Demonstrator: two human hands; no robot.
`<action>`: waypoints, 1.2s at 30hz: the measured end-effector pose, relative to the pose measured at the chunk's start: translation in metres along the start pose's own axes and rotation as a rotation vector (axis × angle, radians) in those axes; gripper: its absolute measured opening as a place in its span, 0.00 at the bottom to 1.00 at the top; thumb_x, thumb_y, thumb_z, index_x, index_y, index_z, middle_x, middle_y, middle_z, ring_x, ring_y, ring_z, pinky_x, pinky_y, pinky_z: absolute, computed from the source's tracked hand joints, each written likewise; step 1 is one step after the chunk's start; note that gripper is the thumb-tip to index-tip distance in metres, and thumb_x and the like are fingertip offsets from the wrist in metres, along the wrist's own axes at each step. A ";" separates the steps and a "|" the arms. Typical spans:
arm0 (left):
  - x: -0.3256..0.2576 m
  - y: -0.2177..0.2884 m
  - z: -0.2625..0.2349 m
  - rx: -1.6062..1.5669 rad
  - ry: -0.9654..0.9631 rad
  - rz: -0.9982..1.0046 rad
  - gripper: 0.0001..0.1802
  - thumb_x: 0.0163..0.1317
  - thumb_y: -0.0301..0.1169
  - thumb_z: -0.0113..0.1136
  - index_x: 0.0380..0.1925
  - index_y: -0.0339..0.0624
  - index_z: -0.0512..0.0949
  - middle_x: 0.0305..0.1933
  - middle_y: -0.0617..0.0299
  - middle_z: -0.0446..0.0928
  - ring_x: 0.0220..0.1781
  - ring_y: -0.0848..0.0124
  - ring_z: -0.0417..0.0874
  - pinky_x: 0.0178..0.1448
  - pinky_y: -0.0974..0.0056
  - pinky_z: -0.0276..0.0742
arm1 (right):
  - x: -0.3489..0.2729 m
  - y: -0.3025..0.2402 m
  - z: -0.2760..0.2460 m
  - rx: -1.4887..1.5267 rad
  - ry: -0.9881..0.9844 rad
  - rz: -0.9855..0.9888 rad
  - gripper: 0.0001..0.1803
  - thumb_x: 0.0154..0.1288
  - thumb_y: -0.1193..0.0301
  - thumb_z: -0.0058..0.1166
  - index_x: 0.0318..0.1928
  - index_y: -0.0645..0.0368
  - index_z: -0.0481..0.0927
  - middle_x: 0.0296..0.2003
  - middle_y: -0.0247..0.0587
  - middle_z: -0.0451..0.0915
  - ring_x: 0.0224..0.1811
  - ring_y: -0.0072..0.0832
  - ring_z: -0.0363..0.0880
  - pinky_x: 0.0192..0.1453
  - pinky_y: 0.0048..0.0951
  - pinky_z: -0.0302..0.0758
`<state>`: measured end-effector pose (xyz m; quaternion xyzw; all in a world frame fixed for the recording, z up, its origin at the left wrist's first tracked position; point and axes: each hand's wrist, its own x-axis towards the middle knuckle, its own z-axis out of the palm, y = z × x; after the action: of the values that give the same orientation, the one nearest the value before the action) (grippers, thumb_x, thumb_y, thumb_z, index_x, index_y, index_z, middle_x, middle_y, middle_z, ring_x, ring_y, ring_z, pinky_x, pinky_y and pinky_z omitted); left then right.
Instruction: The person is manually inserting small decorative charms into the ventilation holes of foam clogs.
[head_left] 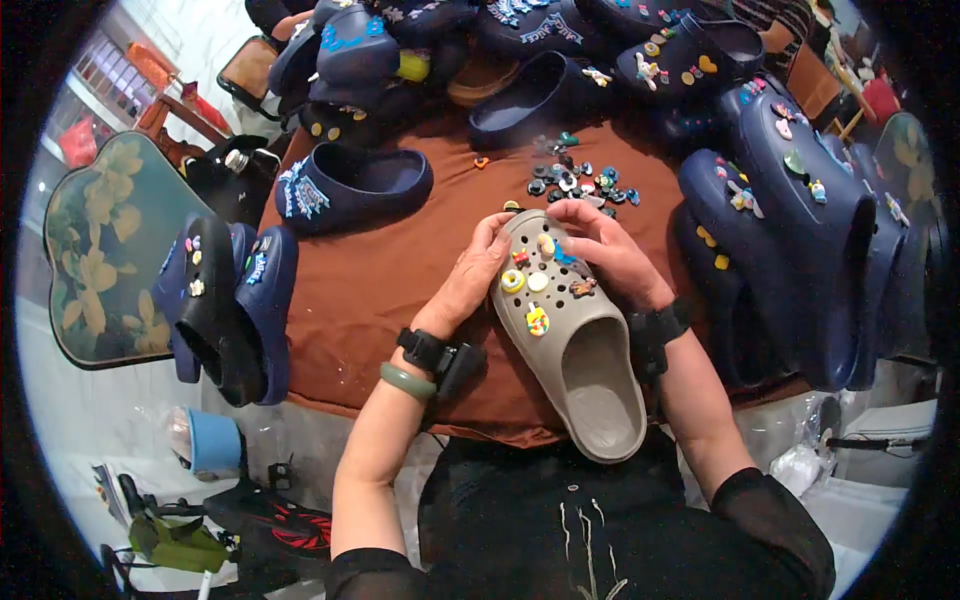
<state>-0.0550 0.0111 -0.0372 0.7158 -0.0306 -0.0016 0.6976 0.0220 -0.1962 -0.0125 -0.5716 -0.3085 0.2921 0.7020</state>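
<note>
We hold the grey-beige clog [553,318] over the near edge of the counter [380,305], its toe cradled between our left hand [476,270] and right hand [616,256], the latter nearer the blue charm [564,256], its long axis running heel toward us.

At the left, a dark flowered panel [105,250] is standing upright, with a light-blue bin [216,442] sitting near it. A brown chair [248,72] is standing farther back; crumpled clear plastic [797,468] is lying at lower right.
</note>
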 end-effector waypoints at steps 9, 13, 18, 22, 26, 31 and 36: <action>0.002 -0.009 0.002 0.003 -0.003 0.110 0.27 0.70 0.41 0.51 0.63 0.39 0.62 0.57 0.58 0.69 0.61 0.72 0.69 0.64 0.66 0.66 | 0.005 -0.014 0.008 -0.090 0.118 0.241 0.29 0.59 0.72 0.60 0.59 0.63 0.67 0.52 0.43 0.74 0.54 0.26 0.73 0.59 0.27 0.69; 0.001 -0.015 0.004 -0.028 0.050 0.154 0.30 0.67 0.38 0.57 0.63 0.36 0.60 0.59 0.54 0.69 0.60 0.70 0.70 0.63 0.65 0.67 | 0.011 -0.030 0.016 -0.271 0.054 0.341 0.28 0.59 0.73 0.56 0.59 0.68 0.66 0.54 0.44 0.73 0.56 0.27 0.72 0.63 0.28 0.66; 0.000 -0.013 0.011 -0.040 0.111 0.132 0.32 0.65 0.37 0.60 0.63 0.38 0.58 0.55 0.50 0.74 0.55 0.68 0.75 0.59 0.63 0.71 | 0.014 -0.029 0.022 -0.318 0.098 0.356 0.30 0.55 0.70 0.59 0.58 0.69 0.68 0.50 0.44 0.76 0.53 0.28 0.74 0.60 0.27 0.68; -0.001 -0.014 0.014 0.017 0.165 0.147 0.32 0.63 0.34 0.60 0.62 0.39 0.58 0.48 0.49 0.79 0.50 0.65 0.80 0.56 0.60 0.74 | 0.016 -0.034 0.027 -0.352 0.083 0.392 0.31 0.56 0.70 0.58 0.59 0.69 0.67 0.50 0.44 0.75 0.52 0.28 0.74 0.59 0.26 0.68; -0.005 -0.013 0.012 0.086 0.218 0.150 0.32 0.62 0.33 0.61 0.62 0.39 0.58 0.48 0.48 0.79 0.49 0.65 0.80 0.55 0.60 0.75 | 0.018 -0.034 0.041 -0.341 0.135 0.437 0.31 0.56 0.71 0.58 0.60 0.68 0.65 0.49 0.43 0.75 0.50 0.26 0.74 0.57 0.26 0.70; -0.001 -0.010 0.013 0.072 0.187 0.136 0.32 0.62 0.31 0.61 0.63 0.40 0.57 0.50 0.47 0.78 0.52 0.65 0.79 0.56 0.60 0.75 | 0.019 -0.031 0.035 -0.328 0.114 0.406 0.30 0.56 0.72 0.57 0.60 0.66 0.65 0.49 0.42 0.76 0.50 0.25 0.74 0.55 0.25 0.71; 0.004 -0.008 0.012 -0.249 0.082 0.242 0.33 0.61 0.29 0.61 0.64 0.38 0.57 0.56 0.48 0.73 0.56 0.65 0.75 0.58 0.61 0.73 | 0.009 -0.042 0.029 -0.166 0.111 0.393 0.30 0.57 0.70 0.58 0.60 0.64 0.67 0.50 0.40 0.76 0.51 0.25 0.74 0.56 0.28 0.72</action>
<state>-0.0509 -0.0005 -0.0453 0.6145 -0.0874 0.1077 0.7766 0.0081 -0.1788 0.0339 -0.6918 -0.1748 0.3651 0.5980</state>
